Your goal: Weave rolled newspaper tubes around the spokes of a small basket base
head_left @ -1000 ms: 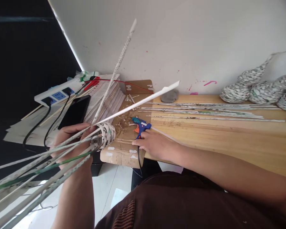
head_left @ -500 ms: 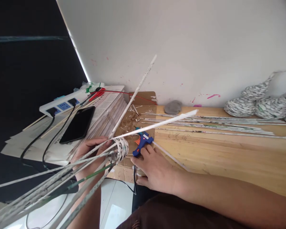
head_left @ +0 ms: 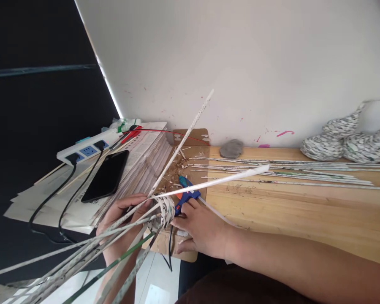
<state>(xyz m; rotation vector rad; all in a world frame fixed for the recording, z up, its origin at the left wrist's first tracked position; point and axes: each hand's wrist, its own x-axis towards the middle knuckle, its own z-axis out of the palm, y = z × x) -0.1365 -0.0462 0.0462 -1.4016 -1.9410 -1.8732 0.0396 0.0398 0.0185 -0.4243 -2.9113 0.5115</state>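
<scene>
My left hand is closed round a woven paper piece, small and rounded, made of rolled newspaper strips. Several long paper tubes fan out from it toward the lower left, one of them green. Two more tubes point up and right: a printed one and a white one. My right hand has its fingers curled on the handle of a blue glue gun, which is over the cardboard with a glue stick out of its back. The white tube crosses in front of the gun.
Newspapers are stacked at left, bearing a black phone and a power strip with cords. Paper tubes lie along the wooden table. A grey lump and woven paper gourd shapes stand by the wall.
The view has tilted up slightly, so most things sit lower. My right hand has moved a little left and closer round the glue gun's handle. My left hand keeps its hold.
</scene>
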